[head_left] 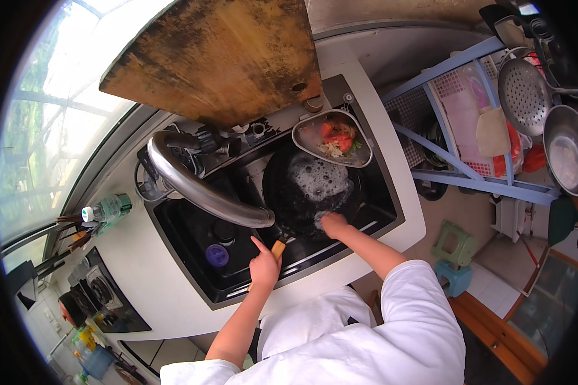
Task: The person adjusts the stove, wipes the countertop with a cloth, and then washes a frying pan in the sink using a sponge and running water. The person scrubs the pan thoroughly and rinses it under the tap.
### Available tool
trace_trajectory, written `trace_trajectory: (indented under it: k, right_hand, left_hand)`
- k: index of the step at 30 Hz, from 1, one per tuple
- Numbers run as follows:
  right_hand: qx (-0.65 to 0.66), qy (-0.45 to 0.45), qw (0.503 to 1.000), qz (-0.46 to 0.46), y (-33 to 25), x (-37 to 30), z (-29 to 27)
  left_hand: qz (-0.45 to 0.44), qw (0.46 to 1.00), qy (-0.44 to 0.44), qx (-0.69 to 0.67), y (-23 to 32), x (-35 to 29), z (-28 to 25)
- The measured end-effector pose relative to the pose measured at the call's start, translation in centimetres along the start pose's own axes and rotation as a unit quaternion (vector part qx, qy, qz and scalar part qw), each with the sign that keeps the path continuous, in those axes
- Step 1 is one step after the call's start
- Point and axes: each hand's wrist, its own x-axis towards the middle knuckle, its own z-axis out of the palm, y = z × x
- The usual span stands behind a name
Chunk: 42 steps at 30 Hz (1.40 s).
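A black pan (308, 186) lies in the dark sink (192, 234), its inside covered with white soap foam. My left hand (263, 264) grips the pan's wooden handle (278, 248), forefinger pointing out. Inside the pan's near rim, my right hand (332, 223) presses down on something pale; the hand hides what it is. A curved steel faucet (199, 189) arches over the sink, its spout ending just left of the pan.
A steel strainer basket (334, 138) with tomato and vegetable scraps sits at the sink's back corner. A large wooden cutting board (218, 58) leans behind. A bottle (109, 208) stands left; a stove (103, 298) lower left. A blue rack (469, 128) with a colander, and stools (456, 253), are right.
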Motion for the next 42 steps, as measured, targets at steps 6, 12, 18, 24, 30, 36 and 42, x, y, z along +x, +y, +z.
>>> trace_trajectory:
  k: [6,12,18,24,30,36,42]
  right_hand:
    - [-0.174,-0.031,0.978,0.108,2.6,2.5,0.0]
    - [0.033,-0.178,0.981,-0.072,-3.2,0.4,-3.6]
    - [-0.171,-0.122,0.976,0.061,-3.8,1.6,1.0]
    - [-0.081,-0.087,0.987,0.105,-1.8,3.5,-1.5]
    - [0.001,-0.065,0.997,0.04,-4.3,2.8,-2.0]
    - [0.097,-0.105,0.99,-0.01,-8.1,2.3,-0.5]
    - [0.046,0.051,0.992,0.107,-5.2,6.5,0.0]
  left_hand:
    - [-0.012,1.0,-0.013,0.012,0.4,-0.1,-0.4]
    - [-0.007,1.0,-0.008,0.005,0.2,0.1,-0.3]
    - [-0.005,1.0,-0.017,0.013,0.5,-0.1,-0.5]
    - [-0.013,0.999,-0.023,0.018,0.4,0.0,-0.5]
    - [-0.013,1.0,-0.015,0.023,0.3,-0.1,-0.1]
    - [-0.008,1.0,-0.008,0.021,0.2,0.2,0.0]
    - [0.003,1.0,0.023,0.017,-0.2,0.3,0.6]
